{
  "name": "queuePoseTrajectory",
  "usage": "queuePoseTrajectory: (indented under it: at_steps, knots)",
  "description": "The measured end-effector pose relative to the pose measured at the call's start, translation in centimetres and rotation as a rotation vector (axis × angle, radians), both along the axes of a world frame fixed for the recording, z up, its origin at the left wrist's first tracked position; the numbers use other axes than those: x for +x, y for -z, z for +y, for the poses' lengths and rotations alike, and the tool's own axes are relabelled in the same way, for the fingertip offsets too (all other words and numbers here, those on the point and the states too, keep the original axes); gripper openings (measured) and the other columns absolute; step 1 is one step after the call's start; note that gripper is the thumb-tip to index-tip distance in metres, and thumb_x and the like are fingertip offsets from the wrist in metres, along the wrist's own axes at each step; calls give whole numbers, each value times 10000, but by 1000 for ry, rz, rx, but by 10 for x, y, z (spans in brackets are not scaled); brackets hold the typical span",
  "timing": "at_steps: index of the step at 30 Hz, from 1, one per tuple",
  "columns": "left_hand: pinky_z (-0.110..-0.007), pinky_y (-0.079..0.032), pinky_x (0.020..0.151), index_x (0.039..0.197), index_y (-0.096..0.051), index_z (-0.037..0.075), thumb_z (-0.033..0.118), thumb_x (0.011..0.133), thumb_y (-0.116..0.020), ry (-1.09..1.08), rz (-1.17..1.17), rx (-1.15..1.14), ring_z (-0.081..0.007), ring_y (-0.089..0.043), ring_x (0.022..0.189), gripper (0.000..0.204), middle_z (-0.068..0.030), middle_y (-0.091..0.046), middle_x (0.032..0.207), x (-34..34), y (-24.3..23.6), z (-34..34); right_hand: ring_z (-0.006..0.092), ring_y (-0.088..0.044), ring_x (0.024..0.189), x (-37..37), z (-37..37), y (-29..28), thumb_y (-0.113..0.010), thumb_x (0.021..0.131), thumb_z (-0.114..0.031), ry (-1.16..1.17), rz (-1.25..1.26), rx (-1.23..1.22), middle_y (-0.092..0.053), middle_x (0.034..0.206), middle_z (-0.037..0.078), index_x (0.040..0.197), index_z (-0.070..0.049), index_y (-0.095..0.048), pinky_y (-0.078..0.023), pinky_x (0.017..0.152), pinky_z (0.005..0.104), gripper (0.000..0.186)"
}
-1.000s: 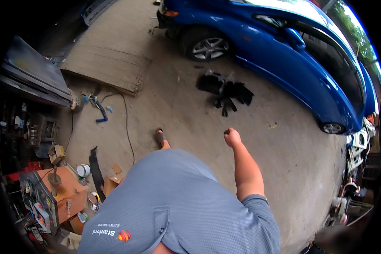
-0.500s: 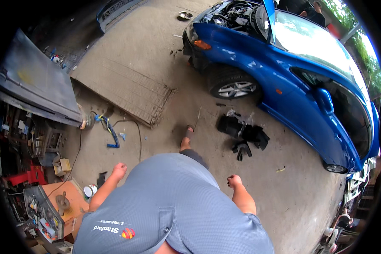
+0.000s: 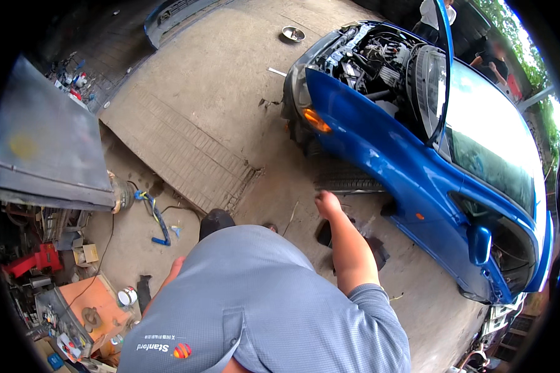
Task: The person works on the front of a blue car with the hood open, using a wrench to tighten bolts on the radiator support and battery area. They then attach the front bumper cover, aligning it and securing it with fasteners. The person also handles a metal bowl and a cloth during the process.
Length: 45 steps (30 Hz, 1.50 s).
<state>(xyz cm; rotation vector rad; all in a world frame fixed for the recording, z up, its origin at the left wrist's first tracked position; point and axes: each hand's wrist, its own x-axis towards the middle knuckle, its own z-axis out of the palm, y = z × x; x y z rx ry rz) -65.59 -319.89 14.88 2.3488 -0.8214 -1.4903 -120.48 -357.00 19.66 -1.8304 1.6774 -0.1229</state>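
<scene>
My right hand [image 3: 327, 204] is stretched forward over the floor, in front of the blue car's [image 3: 367, 137] front tyre [image 3: 348, 182]. Its fingers are curled in, and whatever they may hold is hidden. Below that forearm lie black plastic parts [image 3: 377, 250], partly covered by the arm. At my left side only a bit of my left hand [image 3: 178, 266] shows past the grey shirt, its fingers hidden. The car's hood is raised, baring the engine bay [image 3: 379, 65]. One dark trouser knee [image 3: 216, 221] shows ahead of my belly.
A low ramp-like slab edge [image 3: 196, 165] lies ahead. To the left are a grey panel [image 3: 50, 140], a blue strap [image 3: 160, 224], a cable, a white can [image 3: 127, 296] and a cluttered orange-topped bench [image 3: 90, 298]. A metal bowl [image 3: 293, 33] sits far ahead. Two people stand beyond the car.
My right arm has swung forward and slightly left. The left hand has drawn back mostly behind my body. My legs have changed step, and the car appears nearer; a second person shows beyond it.
</scene>
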Motion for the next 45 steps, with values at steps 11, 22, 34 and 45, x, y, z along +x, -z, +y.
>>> queuePoseTrajectory:
  at_steps: [11, 22, 34, 45]
  knots:
    - [-353, -522, 699, 1071, -659, -8, 217, 890, -639, 212, -36, 37, -206, -651, 766, 289, -115, -689, 860, 152, -22, -248, 264, -697, 731, 124, -154, 39, -664, 805, -147, 324, -184, 131, -705, 860, 166, 993, 0, -676, -549, 667, 383, 239]
    - [-326, -526, 689, 1157, -642, -1, 172, 924, -583, 39, -172, -101, -172, -635, 754, 296, -115, -691, 931, 310, -91, -621, 188, -654, 687, 131, -240, 7, -610, 858, -12, 1045, -583, 111, -685, 866, 124, 1112, 72, -634, -534, 590, 293, 268]
    - [-315, -526, 757, 1181, -632, 3, 217, 925, -625, 495, -112, -25, -180, -643, 816, 333, -113, -693, 989, 222, -91, -801, 172, -648, 704, 98, -569, -16, -608, 918, -47, 1257, -897, -120, -667, 899, 100, 1088, 24, -604, -542, 647, 288, 184]
    - [-310, -523, 761, 1187, -628, 6, 221, 933, -628, 275, -57, 78, -178, -642, 827, 333, -102, -693, 999, 255, -111, -895, 247, -692, 880, 63, -753, 77, -647, 870, -133, 1297, -98, -102, -718, 997, 129, 1063, -31, -671, -529, 797, 355, 219]
